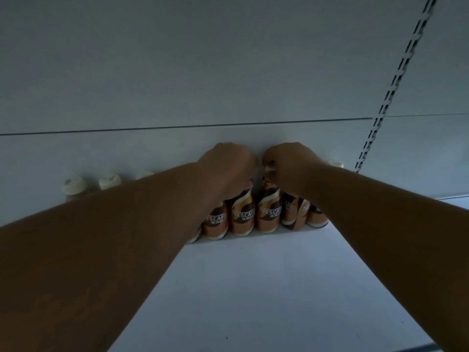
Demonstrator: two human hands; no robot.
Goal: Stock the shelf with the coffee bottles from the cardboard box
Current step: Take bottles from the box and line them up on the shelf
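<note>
Several orange-and-brown Nescafé coffee bottles stand in a row against the back wall of a white shelf (266,288). My left hand (228,168) is closed over the top of one coffee bottle (242,215) in the middle of the row. My right hand (289,166) grips the cap and neck of the neighbouring coffee bottle (269,214) just to its right. Both hands nearly touch. More bottles (291,212) stand under my right wrist. The cardboard box is out of view.
Cream bottle caps (73,185) of the same row show left of my left forearm, and one cap (336,163) right of my right wrist. A slotted shelf upright (390,97) runs up the back wall at the right. The shelf's front part is bare white board.
</note>
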